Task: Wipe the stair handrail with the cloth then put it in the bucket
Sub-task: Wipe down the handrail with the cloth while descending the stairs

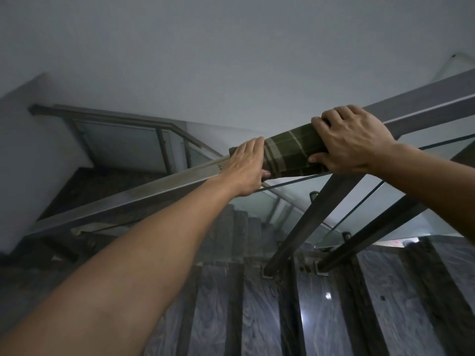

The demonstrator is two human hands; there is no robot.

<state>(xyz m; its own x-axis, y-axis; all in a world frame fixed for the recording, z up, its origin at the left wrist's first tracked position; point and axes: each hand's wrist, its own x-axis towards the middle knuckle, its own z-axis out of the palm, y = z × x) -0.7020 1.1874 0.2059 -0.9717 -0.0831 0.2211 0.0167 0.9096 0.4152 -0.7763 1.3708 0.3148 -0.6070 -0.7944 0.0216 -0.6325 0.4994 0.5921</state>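
— Two hands are on the rail, yes? Tell me how they hold.

— Both are on it. My right hand [354,142] closes over the cloth [290,152]: the fingers curl over the top of the handrail [154,186] and the thumb presses from the near side, so the cloth is clamped between my palm and the metal. My left hand [246,165] lies on the lower end of the cloth, the fingers stretched over the far edge and the thumb tucked below. It presses the cloth and the rail together, more flat than clenched.

— And the cloth, where is it exactly?

— It is wrapped around the handrail, between my two hands and partly under them. It is dark green with pale checked lines.

— What does the rail look like there?

— It is a flat metal bar that rises from lower left to upper right. To the left of my left hand its top looks dull and dusty. Under it there is a glass panel [334,201], and two dark slanted posts [308,222] go down to the marble steps [257,312].

— Do you see the bucket?

— I cannot tell where it is.
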